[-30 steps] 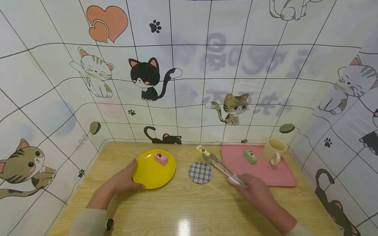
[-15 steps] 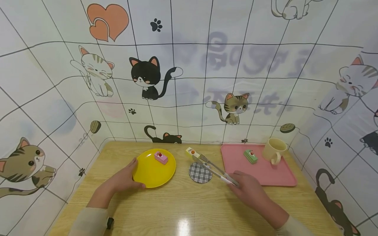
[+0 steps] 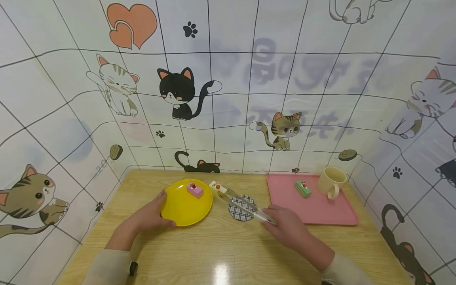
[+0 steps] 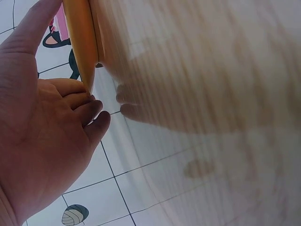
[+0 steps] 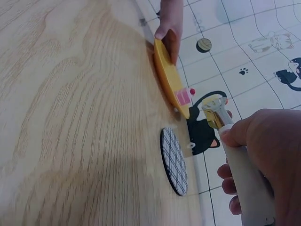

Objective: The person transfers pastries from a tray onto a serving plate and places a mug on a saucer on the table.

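Looking down from the head view, I see the left hand grasping the yellow plate by its left rim, with a pink cake on its far right part. The right hand grips tongs that reach over a checked coaster and pinch a yellow cake by the plate's right rim. Farther right on the wooden table, a pink tray bears a green cake and, at its far right, a cream mug. In the left wrist view, bent fingers meet the plate's edge; I cannot see the thumb's tip. The right wrist view shows fingers wrapped around the tongs' white handle, the yellow cake raised off the table.
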Demonstrator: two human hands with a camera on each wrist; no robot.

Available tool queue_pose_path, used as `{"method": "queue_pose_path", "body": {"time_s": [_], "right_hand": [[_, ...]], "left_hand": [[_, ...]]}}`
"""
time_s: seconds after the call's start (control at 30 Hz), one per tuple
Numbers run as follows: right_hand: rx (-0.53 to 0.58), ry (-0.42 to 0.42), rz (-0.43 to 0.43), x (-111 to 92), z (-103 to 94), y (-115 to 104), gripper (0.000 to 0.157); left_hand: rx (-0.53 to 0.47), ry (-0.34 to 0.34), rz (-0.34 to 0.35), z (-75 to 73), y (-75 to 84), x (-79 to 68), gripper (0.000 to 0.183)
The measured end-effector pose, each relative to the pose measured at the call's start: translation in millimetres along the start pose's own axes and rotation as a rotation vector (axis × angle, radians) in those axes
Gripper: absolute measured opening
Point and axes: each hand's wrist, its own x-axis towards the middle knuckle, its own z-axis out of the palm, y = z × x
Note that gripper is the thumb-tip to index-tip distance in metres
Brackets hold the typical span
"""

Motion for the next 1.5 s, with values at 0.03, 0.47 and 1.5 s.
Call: {"method": "queue_pose_path", "body": {"time_s": [0.03, 0.47, 1.5], "right_hand": [[-0.001, -0.007, -0.006, 1.7, 1.0, -1.9, 0.033], [-0.029, -0.030, -0.094, 19.4, 29.0, -19.7, 0.033], [-0.014, -0.120, -0.088, 70.6, 82.1, -56.2, 0.019]], "left_hand": [[0.001, 0.000, 0.000, -0.1, 0.2, 0.0, 0.135], [-0.007, -0.011, -0.009, -0.1, 0.2, 0.0, 0.136], [0.008, 0.000, -0.006, 0.6, -1.2, 1.6, 0.137]]}}
